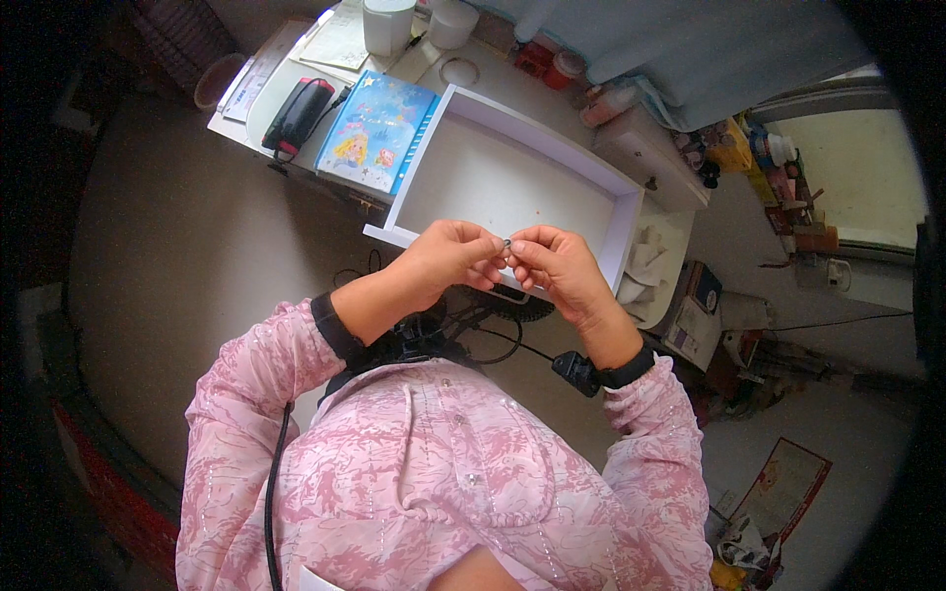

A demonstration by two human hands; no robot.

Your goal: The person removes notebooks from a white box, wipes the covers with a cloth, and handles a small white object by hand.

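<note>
Over the front edge of a white drawer [517, 166], my left hand [465, 255] and my right hand [550, 258] meet fingertip to fingertip. Between them they pinch a small dark, metallic-looking piece [507, 243]. Fingers hide most of it, so its kind is unclear. The drawer sits at an angle on a light-topped table, its front panel [384, 235] towards me. A tiny orange speck [537, 213] lies on the drawer's floor, just beyond my right hand.
Left of the drawer lie a blue illustrated notebook [379, 133] and a black-and-red corded device [299, 118]. White containers [388, 26] and a ring [459, 72] stand or lie behind. Crumpled white paper [644, 258] is at right. Black cables [510, 343] hang below the drawer.
</note>
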